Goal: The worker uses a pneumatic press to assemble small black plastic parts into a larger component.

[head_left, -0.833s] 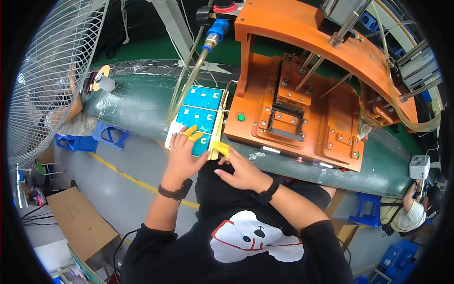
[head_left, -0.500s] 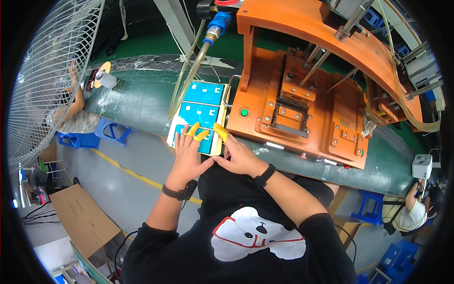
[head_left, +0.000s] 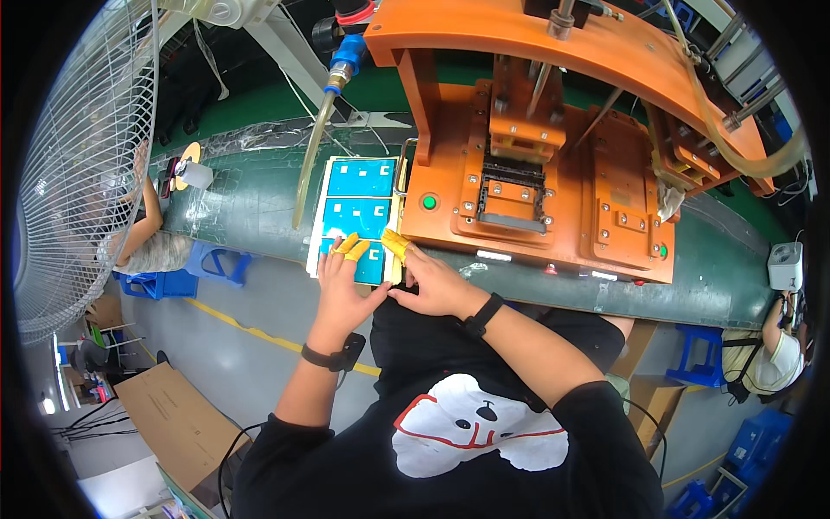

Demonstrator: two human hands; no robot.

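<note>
My left hand [head_left: 341,284] lies over the lowest of several blue rectangular panels [head_left: 357,219] with small white marks, which sit in a column on a pale, yellow-edged board. Yellow finger covers are on two of its outstretched fingers, touching that panel. My right hand [head_left: 437,284] rests at the board's right edge, its yellow-covered index finger stretched along the margin beside the panels. Both thumbs point toward each other near the board's bottom corner. Neither hand visibly grips anything, though the right hand's lower fingers are partly hidden.
Right of the board stands an orange press machine [head_left: 562,246] with a green button [head_left: 429,202]. A clear hose [head_left: 314,160] hangs left of the panels. A wire-guarded fan [head_left: 78,173] fills the left. Other people sit at both ends of the green bench [head_left: 251,197].
The whole view has shifted slightly. The two covered fingers of my left hand are closer together on the panel. My right hand stays at the board's edge.
</note>
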